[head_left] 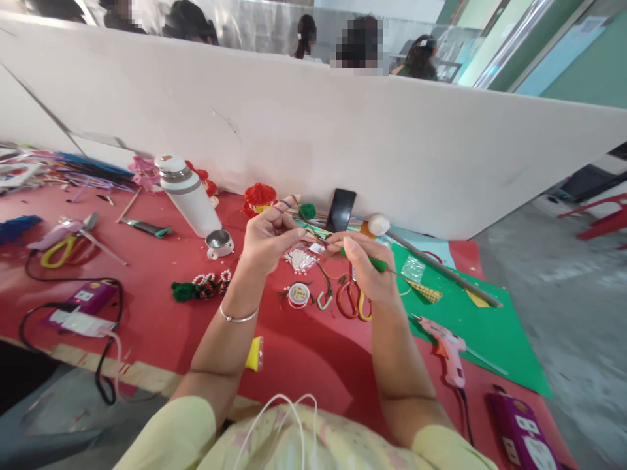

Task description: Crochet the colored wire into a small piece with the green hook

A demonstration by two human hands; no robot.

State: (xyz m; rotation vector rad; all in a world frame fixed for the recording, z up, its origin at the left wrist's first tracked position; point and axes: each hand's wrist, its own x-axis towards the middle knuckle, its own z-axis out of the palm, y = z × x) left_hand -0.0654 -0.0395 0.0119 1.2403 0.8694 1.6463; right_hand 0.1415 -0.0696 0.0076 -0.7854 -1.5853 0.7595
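Raised over the middle of the table, my left hand (268,236) has dark yarn (296,203) looped round its fingers, with thumb and fingertips drawn together on it. My right hand (368,264) grips a green-handled crochet hook (377,264), pointed toward the left hand; its tip is too small to make out. Fingers of both hands nearly meet at the yarn. Below them lie white beads (300,260), a small spool (298,296) and red-and-yellow scissors (347,300). Behind are a green yarn ball (307,210) and a phone (341,209) leaning on the partition.
A white bottle (189,196) and its metal-lined cup (219,243) stand left. A pink glue gun (445,346) and a grey stick (445,271) lie right, over a green sheet (509,339). Purple power strips (524,431) sit at both sides. A white partition (416,150) closes the back.
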